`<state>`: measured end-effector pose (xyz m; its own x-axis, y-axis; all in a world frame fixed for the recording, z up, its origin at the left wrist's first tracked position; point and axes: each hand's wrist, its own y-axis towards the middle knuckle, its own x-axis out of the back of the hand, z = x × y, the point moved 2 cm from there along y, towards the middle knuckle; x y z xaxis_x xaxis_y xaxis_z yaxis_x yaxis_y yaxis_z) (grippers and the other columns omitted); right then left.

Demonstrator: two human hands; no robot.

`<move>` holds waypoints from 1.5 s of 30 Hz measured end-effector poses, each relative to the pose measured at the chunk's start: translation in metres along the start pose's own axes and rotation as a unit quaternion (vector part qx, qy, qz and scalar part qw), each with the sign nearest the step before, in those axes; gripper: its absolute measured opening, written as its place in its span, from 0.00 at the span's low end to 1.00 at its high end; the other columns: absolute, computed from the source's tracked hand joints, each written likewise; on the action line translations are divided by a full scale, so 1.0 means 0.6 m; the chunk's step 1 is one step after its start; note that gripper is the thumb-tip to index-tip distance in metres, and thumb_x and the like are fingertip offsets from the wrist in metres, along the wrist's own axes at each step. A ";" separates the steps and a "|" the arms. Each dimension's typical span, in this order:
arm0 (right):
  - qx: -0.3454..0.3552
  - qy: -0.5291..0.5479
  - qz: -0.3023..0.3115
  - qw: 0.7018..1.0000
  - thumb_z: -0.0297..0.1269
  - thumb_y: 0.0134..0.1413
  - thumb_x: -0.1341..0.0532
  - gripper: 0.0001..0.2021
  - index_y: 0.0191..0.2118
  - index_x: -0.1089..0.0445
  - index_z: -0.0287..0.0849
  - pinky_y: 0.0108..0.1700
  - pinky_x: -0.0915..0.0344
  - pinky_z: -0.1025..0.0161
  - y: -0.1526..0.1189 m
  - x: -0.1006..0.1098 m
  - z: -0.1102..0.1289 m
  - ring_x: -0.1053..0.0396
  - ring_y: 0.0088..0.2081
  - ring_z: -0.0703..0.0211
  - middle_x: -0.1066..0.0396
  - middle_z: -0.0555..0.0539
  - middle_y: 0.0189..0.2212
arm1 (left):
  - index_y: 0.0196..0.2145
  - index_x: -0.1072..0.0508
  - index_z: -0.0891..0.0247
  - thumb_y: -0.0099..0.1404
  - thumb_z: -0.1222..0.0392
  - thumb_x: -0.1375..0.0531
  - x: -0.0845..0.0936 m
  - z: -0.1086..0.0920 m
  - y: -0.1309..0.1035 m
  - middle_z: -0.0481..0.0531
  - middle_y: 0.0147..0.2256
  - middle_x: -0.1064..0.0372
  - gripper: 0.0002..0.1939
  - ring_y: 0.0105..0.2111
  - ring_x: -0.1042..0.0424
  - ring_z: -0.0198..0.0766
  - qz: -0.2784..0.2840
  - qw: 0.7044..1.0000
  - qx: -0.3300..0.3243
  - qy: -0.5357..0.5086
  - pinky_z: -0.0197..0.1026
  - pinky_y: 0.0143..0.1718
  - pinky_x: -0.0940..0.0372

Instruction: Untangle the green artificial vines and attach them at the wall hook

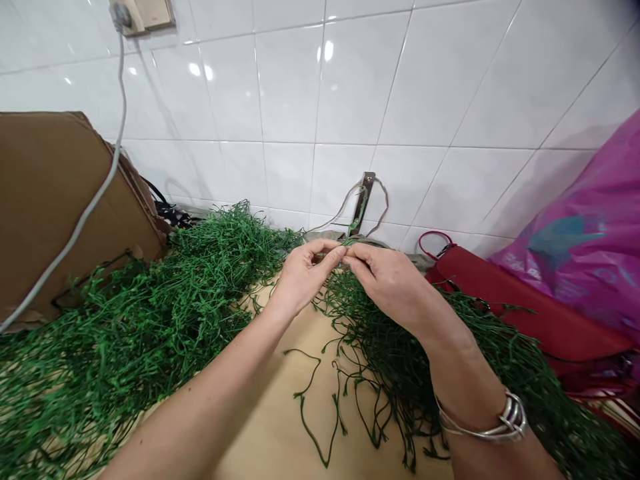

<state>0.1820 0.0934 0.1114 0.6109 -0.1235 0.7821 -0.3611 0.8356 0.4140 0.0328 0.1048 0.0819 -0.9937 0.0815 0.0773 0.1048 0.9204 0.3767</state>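
My left hand and my right hand meet at the fingertips in front of a metal bracket. Both are closed in a pinch on a thin green cord, which rises from the fingers along the bracket. The pinched part itself is mostly hidden by the fingers. Under my right hand spreads a heap of dark green knotted cords, with loose ends lying on the tan tabletop. To the left of my left hand lies a larger heap of brighter green cords.
A cardboard box stands at the left, with a grey power cable hanging across it. On the right are a red bag and a purple plastic bag. A white tiled wall closes off the back.
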 end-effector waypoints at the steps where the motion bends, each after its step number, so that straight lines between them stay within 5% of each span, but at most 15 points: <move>1: -0.001 -0.014 0.004 1.000 0.36 0.67 0.49 0.14 0.32 0.31 0.43 0.33 0.47 0.62 0.001 -0.005 0.005 0.38 0.28 0.59 0.29 0.49 0.27 | 0.36 0.21 0.64 0.65 0.54 0.37 0.000 0.006 0.002 0.50 0.35 0.24 0.11 0.35 0.30 0.34 -0.027 0.999 0.008 -0.028 0.36 0.41 0.36; 7: 0.022 -0.177 0.013 0.984 0.27 0.64 0.51 0.14 0.39 0.28 0.40 0.33 0.52 0.58 -0.004 -0.032 0.051 0.40 0.23 0.57 0.30 0.45 0.22 | 0.30 0.23 0.66 0.60 0.57 0.34 -0.007 0.040 0.009 0.48 0.31 0.25 0.08 0.28 0.34 0.29 -0.129 0.965 0.112 -0.198 0.32 0.30 0.41; 12: 0.162 -0.065 0.088 0.981 0.25 0.56 0.47 0.11 0.29 0.33 0.46 0.32 0.48 0.59 -0.049 -0.047 0.140 0.43 0.21 0.60 0.31 0.51 0.20 | 0.32 0.25 0.64 0.62 0.60 0.35 0.028 0.062 0.020 0.47 0.32 0.26 0.05 0.29 0.30 0.29 -0.258 0.922 0.173 -0.231 0.31 0.27 0.41; 14: 0.184 -0.059 0.084 0.978 0.28 0.56 0.45 0.10 0.26 0.35 0.47 0.33 0.46 0.58 -0.061 -0.034 0.146 0.42 0.22 0.60 0.30 0.51 0.21 | 0.34 0.25 0.64 0.64 0.59 0.36 0.040 0.060 0.022 0.47 0.32 0.26 0.05 0.28 0.30 0.28 -0.271 0.919 0.175 -0.228 0.30 0.27 0.41; 17: 0.114 -0.152 0.007 0.982 0.30 0.59 0.46 0.14 0.24 0.34 0.48 0.30 0.50 0.55 -0.065 0.016 0.073 0.45 0.20 0.60 0.30 0.48 0.19 | 0.36 0.24 0.63 0.65 0.57 0.37 0.038 0.042 0.022 0.49 0.36 0.24 0.07 0.32 0.27 0.30 -0.226 0.924 0.155 -0.265 0.31 0.29 0.37; 22: -0.013 -0.367 -0.091 0.926 0.50 0.56 0.39 0.12 0.24 0.28 0.56 0.25 0.53 0.55 -0.075 0.113 -0.086 0.42 0.19 0.56 0.29 0.44 0.20 | 0.36 0.25 0.62 0.68 0.59 0.39 0.017 0.003 0.016 0.54 0.47 0.24 0.05 0.46 0.24 0.39 -0.089 0.912 0.165 -0.365 0.38 0.39 0.29; 24: -0.028 -0.352 -0.121 0.928 0.54 0.59 0.41 0.12 0.29 0.27 0.58 0.26 0.48 0.53 -0.077 0.126 -0.082 0.38 0.22 0.53 0.27 0.44 0.24 | 0.36 0.25 0.61 0.68 0.58 0.39 0.016 -0.005 0.013 0.55 0.52 0.26 0.05 0.52 0.27 0.42 -0.054 0.920 0.161 -0.353 0.40 0.43 0.28; 27: -0.022 -0.254 -0.209 0.944 0.48 0.65 0.46 0.12 0.34 0.28 0.54 0.33 0.42 0.51 -0.067 0.116 -0.012 0.30 0.31 0.47 0.24 0.43 0.30 | 0.39 0.23 0.59 0.66 0.53 0.36 0.017 -0.010 0.008 0.52 0.55 0.27 0.08 0.55 0.29 0.43 -0.014 0.945 0.128 -0.300 0.42 0.46 0.29; 31: -0.013 -0.031 -0.135 0.990 0.47 0.66 0.45 0.14 0.34 0.26 0.49 0.38 0.37 0.54 -0.038 0.068 0.060 0.28 0.34 0.51 0.23 0.45 0.32 | 0.39 0.20 0.57 0.63 0.52 0.33 0.013 -0.016 0.002 0.51 0.47 0.23 0.09 0.49 0.27 0.42 -0.016 0.966 0.094 -0.239 0.40 0.43 0.31; 38: -0.032 0.139 -0.010 0.990 0.40 0.56 0.37 0.09 0.38 0.22 0.44 0.42 0.34 0.58 -0.002 0.001 0.009 0.26 0.37 0.53 0.21 0.47 0.35 | 0.36 0.18 0.58 0.65 0.56 0.35 -0.003 -0.023 -0.005 0.51 0.47 0.22 0.06 0.44 0.25 0.36 0.005 0.979 0.014 -0.203 0.41 0.51 0.33; 45: -0.061 0.220 -0.021 0.973 0.47 0.51 0.33 0.11 0.34 0.21 0.44 0.41 0.31 0.58 0.004 0.013 -0.005 0.26 0.37 0.52 0.21 0.46 0.32 | 0.42 0.22 0.63 0.63 0.55 0.34 0.001 -0.016 -0.003 0.53 0.42 0.23 0.12 0.40 0.27 0.35 0.034 0.995 0.017 -0.093 0.40 0.47 0.34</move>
<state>0.1881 0.0962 0.1172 0.8761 0.0599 0.4784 -0.2592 0.8951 0.3627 0.0323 0.0996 0.0900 -0.9748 0.2111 -0.0715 0.1745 0.9226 0.3441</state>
